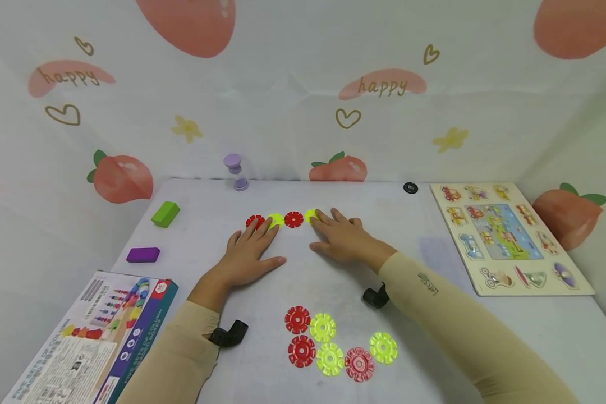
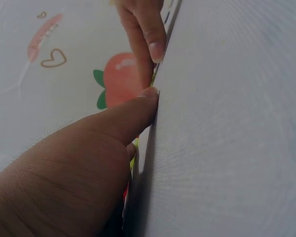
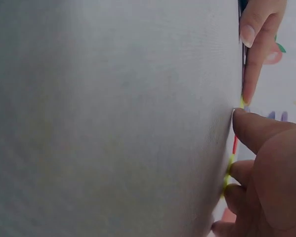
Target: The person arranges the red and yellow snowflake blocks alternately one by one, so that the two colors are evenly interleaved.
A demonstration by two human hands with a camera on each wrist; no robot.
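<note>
Flat notched plastic discs lie in a row at the back of the table. From the left come a red disc [image 1: 254, 219], a yellow-green disc [image 1: 278, 219], another red disc [image 1: 293, 219] and a second yellow-green disc [image 1: 310, 215]. Fingers spread, my left hand [image 1: 249, 255] rests palm down with its fingertips over the two left discs, partly covering them. My right hand [image 1: 344, 238] touches the right-end disc with its fingertips, the thumb apart on the table. In the right wrist view, a yellow-green edge [image 3: 230, 168] shows beside the fingers.
Nearer me lie several more discs, including a red one [image 1: 302, 351] and a yellow-green one [image 1: 383, 348]. On the left are a box [image 1: 106, 336], a purple block [image 1: 143, 255] and a green block [image 1: 165, 214]. A sand timer [image 1: 235, 171] stands behind; a puzzle board [image 1: 510, 238] lies right.
</note>
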